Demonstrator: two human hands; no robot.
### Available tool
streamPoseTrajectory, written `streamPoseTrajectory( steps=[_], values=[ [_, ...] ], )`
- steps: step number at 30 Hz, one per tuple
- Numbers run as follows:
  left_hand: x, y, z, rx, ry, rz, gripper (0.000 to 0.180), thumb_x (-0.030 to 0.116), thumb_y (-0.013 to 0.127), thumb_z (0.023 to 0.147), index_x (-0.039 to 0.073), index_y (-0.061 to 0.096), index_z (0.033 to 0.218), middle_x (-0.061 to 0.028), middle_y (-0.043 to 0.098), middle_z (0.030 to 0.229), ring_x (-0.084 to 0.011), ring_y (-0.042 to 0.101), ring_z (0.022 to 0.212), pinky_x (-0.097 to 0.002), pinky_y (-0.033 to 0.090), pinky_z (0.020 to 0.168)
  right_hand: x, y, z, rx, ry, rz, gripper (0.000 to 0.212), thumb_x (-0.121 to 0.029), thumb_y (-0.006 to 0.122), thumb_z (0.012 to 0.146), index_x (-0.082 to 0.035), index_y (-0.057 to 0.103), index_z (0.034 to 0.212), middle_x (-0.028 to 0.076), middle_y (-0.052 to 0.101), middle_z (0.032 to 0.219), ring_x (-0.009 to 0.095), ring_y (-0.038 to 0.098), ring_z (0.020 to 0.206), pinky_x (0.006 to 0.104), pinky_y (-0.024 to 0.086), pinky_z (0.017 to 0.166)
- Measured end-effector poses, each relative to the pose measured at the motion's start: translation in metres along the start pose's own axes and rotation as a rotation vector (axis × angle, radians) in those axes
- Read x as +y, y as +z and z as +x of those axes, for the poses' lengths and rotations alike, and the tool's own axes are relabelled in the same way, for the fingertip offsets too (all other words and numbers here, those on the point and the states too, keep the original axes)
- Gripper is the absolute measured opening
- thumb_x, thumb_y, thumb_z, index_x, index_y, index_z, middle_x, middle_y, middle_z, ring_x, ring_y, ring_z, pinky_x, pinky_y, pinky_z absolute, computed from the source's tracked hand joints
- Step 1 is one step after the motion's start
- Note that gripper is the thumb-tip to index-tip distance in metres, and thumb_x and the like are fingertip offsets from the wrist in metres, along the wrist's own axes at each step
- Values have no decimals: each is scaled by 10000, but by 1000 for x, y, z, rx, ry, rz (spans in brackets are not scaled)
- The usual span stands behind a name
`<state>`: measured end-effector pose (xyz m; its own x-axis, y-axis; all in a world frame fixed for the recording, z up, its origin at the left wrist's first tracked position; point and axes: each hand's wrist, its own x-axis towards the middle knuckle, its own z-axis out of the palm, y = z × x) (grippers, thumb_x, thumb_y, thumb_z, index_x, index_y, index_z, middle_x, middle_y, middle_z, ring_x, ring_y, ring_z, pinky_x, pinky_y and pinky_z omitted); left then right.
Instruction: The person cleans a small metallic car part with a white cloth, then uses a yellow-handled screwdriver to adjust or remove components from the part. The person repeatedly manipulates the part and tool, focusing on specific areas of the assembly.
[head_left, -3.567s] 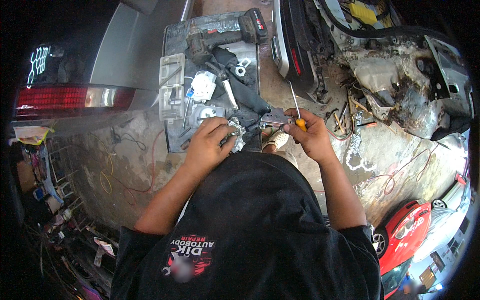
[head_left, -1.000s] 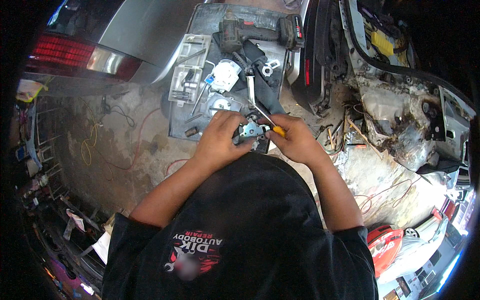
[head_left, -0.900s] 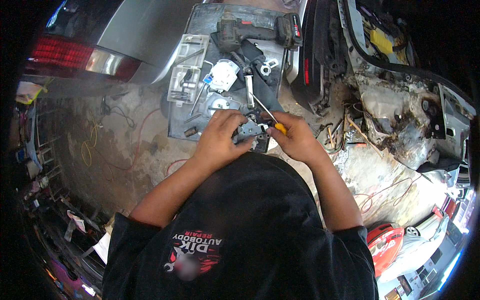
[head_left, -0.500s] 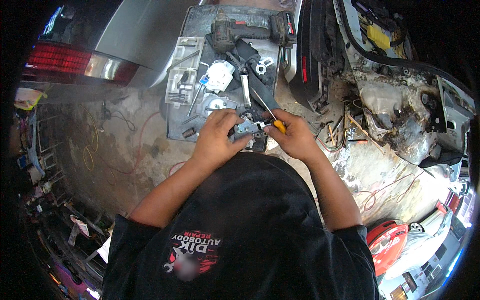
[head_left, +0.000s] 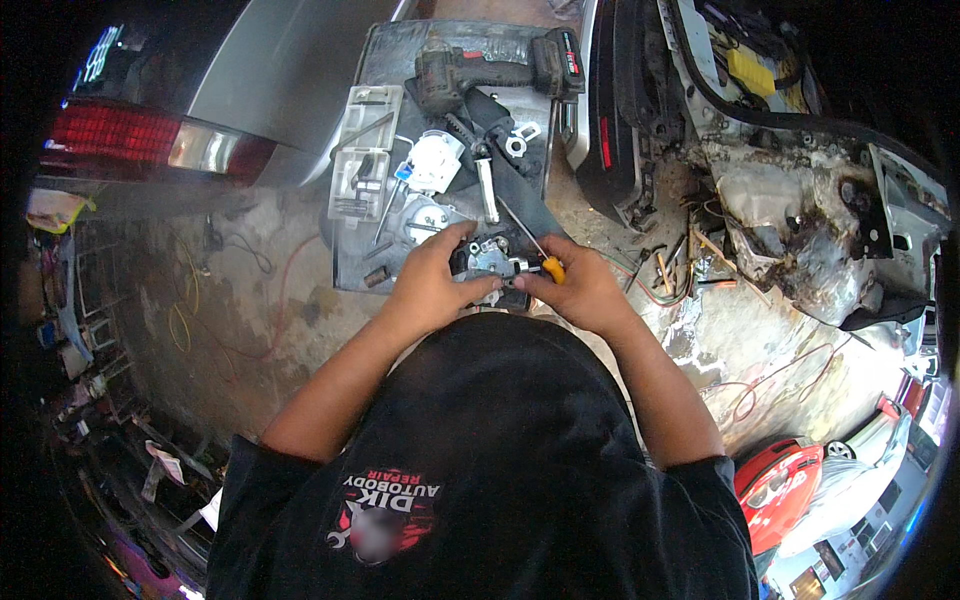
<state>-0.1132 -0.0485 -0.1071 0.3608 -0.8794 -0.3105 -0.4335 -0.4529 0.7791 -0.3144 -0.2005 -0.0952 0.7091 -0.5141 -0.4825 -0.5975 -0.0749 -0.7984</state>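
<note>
Near the front edge of the work surface, my left hand (head_left: 432,282) grips a small metal mechanism (head_left: 488,256) with black parts, which looks like a latch. Its thumb lies along the near side and the fingers curl over the far side. My right hand (head_left: 580,288) is closed around a screwdriver (head_left: 553,268) with a yellow handle, its thin shaft pointing away and to the left. The right thumb reaches the right end of the mechanism. Just beyond lie a shiny metal bar (head_left: 487,190) and a white-and-metal part (head_left: 427,218).
A cordless impact driver (head_left: 490,76) lies at the far end of the work surface (head_left: 400,45). A clear plastic organizer (head_left: 362,165) with small bits sits along the left side. A car tail light (head_left: 150,140) is at far left; a stripped body panel (head_left: 770,210) stands right.
Both hands and the mechanism sit slightly lower in the picture, as does the work surface. My right thumb has shifted left onto the mechanism's end, and the screwdriver's handle has moved slightly down and left.
</note>
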Motion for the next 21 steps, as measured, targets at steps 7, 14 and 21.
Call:
streamPoseTrajectory(
  steps=[7,14,21],
  values=[
    [-15,-6,11,-115,134,104,810,333,984,720,-3,683,1393,-267,665,1440,-427,647,1326,-465,490,1153,22,10,-1,24,-138,-29,412,-308,897,880,-47,737,1154,212,761,948,341,768,901,452,574,810],
    [21,-39,15,-239,227,42,805,329,1009,666,39,664,1334,-197,625,1465,-386,577,1417,-464,423,1212,9,6,-26,50,-156,98,433,-259,929,850,-43,732,1169,204,747,941,342,738,870,439,567,805],
    [49,-81,4,-378,219,-261,1007,328,1030,646,49,616,1521,-192,647,1449,-319,584,1404,-423,414,1202,-56,-19,-58,82,-333,2,441,-305,929,851,-39,714,1130,183,728,957,398,729,891,447,572,801]
  ],
)
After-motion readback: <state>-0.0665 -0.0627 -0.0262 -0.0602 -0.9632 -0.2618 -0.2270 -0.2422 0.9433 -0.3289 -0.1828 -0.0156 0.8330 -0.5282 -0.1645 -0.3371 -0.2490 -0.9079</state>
